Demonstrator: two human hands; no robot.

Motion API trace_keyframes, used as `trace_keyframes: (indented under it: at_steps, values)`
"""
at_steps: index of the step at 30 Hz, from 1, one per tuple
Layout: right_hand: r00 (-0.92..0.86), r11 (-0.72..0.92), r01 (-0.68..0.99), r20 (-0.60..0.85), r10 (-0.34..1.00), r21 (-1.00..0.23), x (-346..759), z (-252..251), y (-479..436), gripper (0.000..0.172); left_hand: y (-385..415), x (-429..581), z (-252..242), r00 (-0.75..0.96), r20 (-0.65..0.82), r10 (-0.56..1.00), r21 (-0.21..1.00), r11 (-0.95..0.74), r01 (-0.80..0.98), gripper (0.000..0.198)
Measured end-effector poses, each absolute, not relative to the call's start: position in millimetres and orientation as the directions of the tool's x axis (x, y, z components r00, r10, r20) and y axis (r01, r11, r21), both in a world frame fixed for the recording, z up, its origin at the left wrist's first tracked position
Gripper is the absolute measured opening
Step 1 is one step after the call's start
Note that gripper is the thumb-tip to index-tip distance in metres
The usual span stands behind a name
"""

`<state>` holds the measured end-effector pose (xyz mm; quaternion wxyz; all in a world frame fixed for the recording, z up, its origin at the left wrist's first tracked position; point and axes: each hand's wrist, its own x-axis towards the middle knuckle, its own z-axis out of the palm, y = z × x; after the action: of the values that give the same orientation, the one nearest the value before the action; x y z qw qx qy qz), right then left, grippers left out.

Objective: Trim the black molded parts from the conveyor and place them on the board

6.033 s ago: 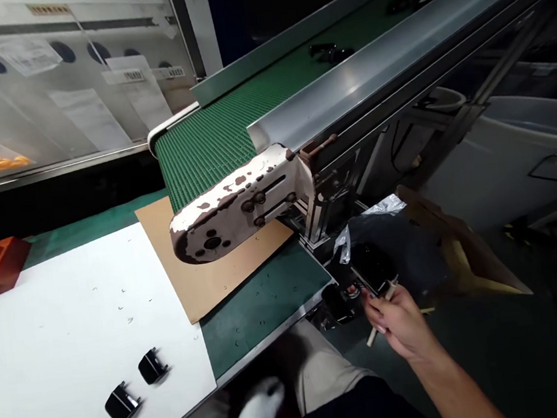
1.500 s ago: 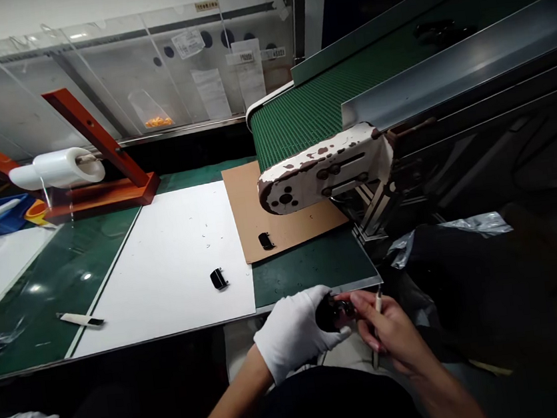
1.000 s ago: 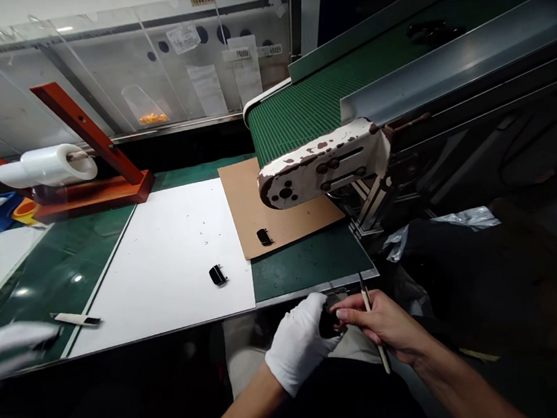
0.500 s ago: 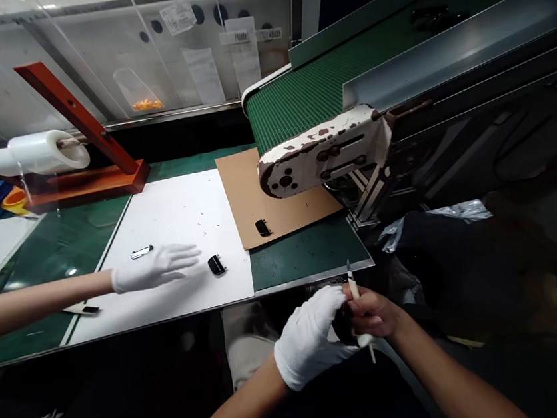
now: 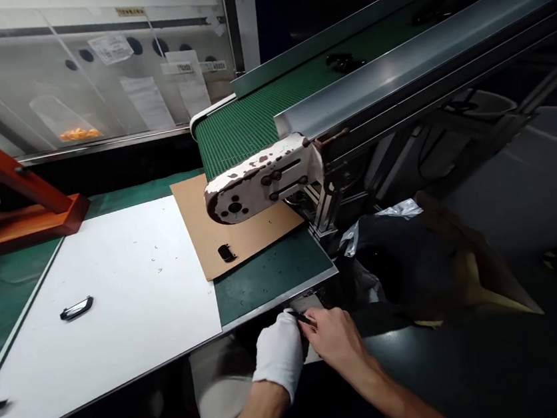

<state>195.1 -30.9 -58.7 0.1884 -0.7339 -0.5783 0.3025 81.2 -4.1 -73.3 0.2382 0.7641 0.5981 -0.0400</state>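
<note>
Gone from our white sheet [image 5: 132, 333], just like that: the co-worker's gloved hand and one black part, while a glossy part [image 5: 76, 308] stayed put. Our bare right hand [image 5: 336, 338] clutched the slim knife [image 5: 301, 318], its dark end beside our left hand [image 5: 279, 352]. That hand, in white fabric, curled inward; anything inside was hidden, so we couldn't tell its grip.

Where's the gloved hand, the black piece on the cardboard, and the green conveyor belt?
Gloved left hand [image 5: 278, 351]: head view, back of glove.
Black piece [image 5: 226, 253] on the cardboard [image 5: 259, 230]: head view, middle of its face.
Green conveyor belt [image 5: 244, 129]: head view, ridged surface.
</note>
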Motion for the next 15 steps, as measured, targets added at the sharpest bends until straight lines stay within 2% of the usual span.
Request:
trace_keyframes:
  at_steps: [2,4,7,11,12,15]
  values:
    - [0.183,-0.266,0.768,-0.199,0.963,-0.582,207.4,-52.1,-35.7,0.013,-1.1,81.9,-70.9,0.269,-0.375,0.887,0.325,-0.146,0.935,0.023]
    - [0.258,-0.316,0.776,-0.182,0.949,-0.546,237.2,-44.4,-34.5,0.020,1.2,78.1,-66.0,0.279,-0.363,0.889,0.365,-0.140,0.920,0.032]
    - [0.464,-0.484,0.736,-0.169,0.870,-0.474,306.0,-40.1,-18.8,0.039,1.8,67.7,-55.8,0.318,-0.318,0.893,0.437,-0.160,0.885,0.051]
    - [0.644,-0.653,0.649,-0.175,0.744,-0.391,394.3,-59.3,11.2,0.064,-1.4,55.2,-40.9,0.371,-0.249,0.895,0.592,-0.163,0.790,0.057]
    - [0.661,-0.676,0.630,-0.193,0.725,-0.382,409.5,-66.4,15.6,0.066,-2.4,52.7,-37.4,0.373,-0.225,0.900,0.639,-0.152,0.754,0.056]
    - [0.667,-0.694,0.594,-0.234,0.707,-0.406,436.6,-82.0,16.8,0.048,-5.1,45.9,-29.7,0.349,-0.173,0.921,0.740,-0.112,0.663,0.052]
